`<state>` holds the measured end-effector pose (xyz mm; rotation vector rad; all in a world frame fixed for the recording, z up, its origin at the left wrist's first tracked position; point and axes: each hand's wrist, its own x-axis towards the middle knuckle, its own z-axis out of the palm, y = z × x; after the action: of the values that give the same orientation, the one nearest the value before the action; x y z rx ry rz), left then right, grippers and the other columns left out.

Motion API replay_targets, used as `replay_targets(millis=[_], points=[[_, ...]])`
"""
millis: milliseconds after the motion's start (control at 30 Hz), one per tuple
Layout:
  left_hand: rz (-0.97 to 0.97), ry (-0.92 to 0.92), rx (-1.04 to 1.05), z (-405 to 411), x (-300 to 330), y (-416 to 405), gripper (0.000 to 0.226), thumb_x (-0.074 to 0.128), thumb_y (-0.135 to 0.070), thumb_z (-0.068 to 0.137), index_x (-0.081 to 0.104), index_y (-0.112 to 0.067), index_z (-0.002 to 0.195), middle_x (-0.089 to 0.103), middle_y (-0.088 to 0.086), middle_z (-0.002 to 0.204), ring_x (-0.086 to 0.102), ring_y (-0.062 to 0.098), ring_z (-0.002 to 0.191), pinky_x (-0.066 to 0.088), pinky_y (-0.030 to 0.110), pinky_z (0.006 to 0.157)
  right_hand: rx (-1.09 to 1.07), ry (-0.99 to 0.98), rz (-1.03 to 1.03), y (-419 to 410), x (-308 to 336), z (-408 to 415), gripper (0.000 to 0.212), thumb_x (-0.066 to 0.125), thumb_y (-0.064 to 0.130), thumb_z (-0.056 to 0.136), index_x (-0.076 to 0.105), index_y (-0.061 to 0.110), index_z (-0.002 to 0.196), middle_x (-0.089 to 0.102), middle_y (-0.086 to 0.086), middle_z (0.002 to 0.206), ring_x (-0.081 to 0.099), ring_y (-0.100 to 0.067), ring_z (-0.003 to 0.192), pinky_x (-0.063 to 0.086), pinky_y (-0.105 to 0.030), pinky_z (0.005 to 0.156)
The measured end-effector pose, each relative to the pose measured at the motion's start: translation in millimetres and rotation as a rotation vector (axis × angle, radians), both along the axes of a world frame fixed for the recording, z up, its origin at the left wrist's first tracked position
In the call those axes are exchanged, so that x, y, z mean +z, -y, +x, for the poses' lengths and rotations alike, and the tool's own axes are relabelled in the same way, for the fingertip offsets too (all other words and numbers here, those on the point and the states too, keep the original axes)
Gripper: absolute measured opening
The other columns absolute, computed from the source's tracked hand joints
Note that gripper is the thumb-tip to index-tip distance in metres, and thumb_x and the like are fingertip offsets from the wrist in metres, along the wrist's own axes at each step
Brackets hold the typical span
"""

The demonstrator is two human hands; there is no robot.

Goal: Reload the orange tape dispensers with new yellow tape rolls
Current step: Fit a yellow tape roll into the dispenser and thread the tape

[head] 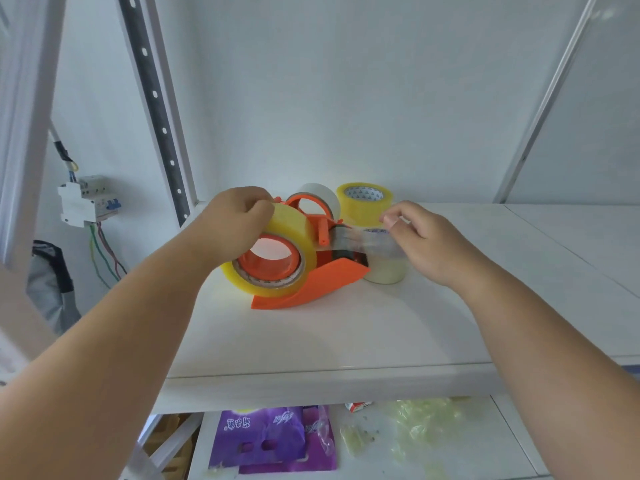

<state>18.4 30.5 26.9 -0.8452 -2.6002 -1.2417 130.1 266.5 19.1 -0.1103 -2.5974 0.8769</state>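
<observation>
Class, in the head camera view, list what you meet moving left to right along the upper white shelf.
Left hand gripping the yellow tape roll on the orange plastic dispenser → pale translucent tape roll lying flat behind the dispenser's tip → right hand pinching the clear tape strip.

The right hand [420, 242] hides part of a pale roll [384, 271]; the stretched tape [363, 242] looks blurred.

A dispenser [304, 271] is being carried on the shelf [346, 334] (second dispenser [311, 209] behind it), with two rolls [365, 202] lying to its right.
</observation>
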Motion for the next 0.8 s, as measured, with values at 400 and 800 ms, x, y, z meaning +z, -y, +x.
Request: replay_targets(millis=[400,800], points=[[0.675,0.477,0.077,4.0,1.3,-8.6,0.056,0.043,-0.075,0.072,0.067,-0.026,0.057,0.063,-0.002,0.054,0.059,0.023,0.061,0.048,0.040,0.080,0.061,-0.243,-0.599,45.6,35.1,-16.4,0.021,0.048,0.040,0.094,0.053,0.031,0.076,0.045,0.020,0.046,0.040,-0.002,0.047,0.031,-0.022,0.056],[1.010,0.929,0.079,33.5,-14.4,-45.6,0.050,0.033,-0.058,0.094,0.059,-0.016,0.095,0.055,-0.003,0.044,0.052,0.012,0.038,0.043,0.022,0.051,-0.276,-0.421,-0.963,74.7,23.1,-36.6,0.033,0.041,0.045,0.095,0.054,0.022,0.075,0.058,0.000,0.075,0.057,-0.020,0.072,0.049,-0.036,0.074]])
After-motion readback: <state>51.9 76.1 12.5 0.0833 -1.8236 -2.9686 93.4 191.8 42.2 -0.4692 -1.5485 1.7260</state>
